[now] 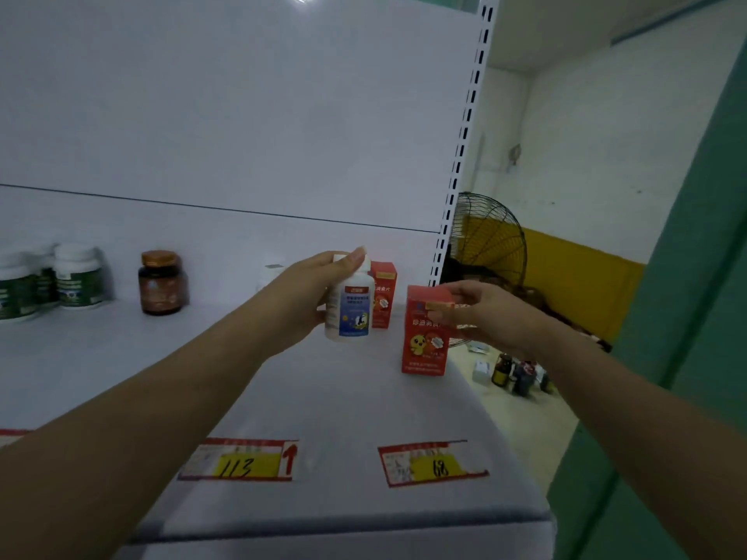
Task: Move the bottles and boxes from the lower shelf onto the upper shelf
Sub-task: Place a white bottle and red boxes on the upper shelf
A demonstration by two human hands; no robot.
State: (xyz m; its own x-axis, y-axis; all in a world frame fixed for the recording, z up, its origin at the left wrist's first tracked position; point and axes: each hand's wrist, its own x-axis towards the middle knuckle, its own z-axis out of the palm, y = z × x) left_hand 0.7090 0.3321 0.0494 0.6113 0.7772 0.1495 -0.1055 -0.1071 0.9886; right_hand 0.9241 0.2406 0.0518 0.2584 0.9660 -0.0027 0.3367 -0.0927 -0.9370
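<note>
Two price labels (238, 462), marked 113 and 68, are stuck along the shelf's (121, 377) front edge. Beyond them the left hand (307, 293) has its grip clamped round one white bottle (351, 309), upright above the shelf. The right hand (485, 313) has its grip pinching one red box (422, 341) at the shelf's right end. Behind stand a second red box (383, 295), one brown jar (161, 284) and three green-labelled bottles (79, 280).

Room corner.
White wall (586, 155) with yellow band (582, 284), fan (489, 240) before it, green panel (667, 398) at right, pale floor (525, 422).
</note>
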